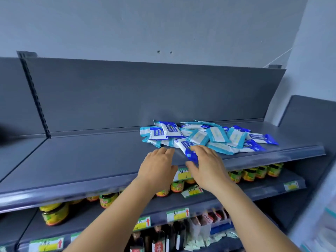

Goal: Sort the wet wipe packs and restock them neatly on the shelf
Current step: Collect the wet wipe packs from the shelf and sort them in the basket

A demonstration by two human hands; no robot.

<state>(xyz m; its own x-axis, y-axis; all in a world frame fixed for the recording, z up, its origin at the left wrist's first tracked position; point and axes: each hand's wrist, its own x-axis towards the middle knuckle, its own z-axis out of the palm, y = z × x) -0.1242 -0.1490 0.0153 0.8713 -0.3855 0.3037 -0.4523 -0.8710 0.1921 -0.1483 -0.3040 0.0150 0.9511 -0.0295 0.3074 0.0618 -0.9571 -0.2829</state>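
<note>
Your right hand [205, 165] is gripping a blue-and-white pack [188, 149] at the near edge of the pile [214, 137] on the top shelf [91, 157], while your left hand [157, 165] is hovering open just beside it. Jars [54, 213] are lining the shelf below.

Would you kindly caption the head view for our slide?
Right hand holds a dark-blue wipe pack from the jumbled pile on the top shelf; left hand open beside it.

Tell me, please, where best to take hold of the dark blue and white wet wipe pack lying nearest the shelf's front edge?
Probably by its long sides at the middle, coming from the front: the dark blue and white wet wipe pack lies flat and slanted, its near end already under the right hand.
</note>
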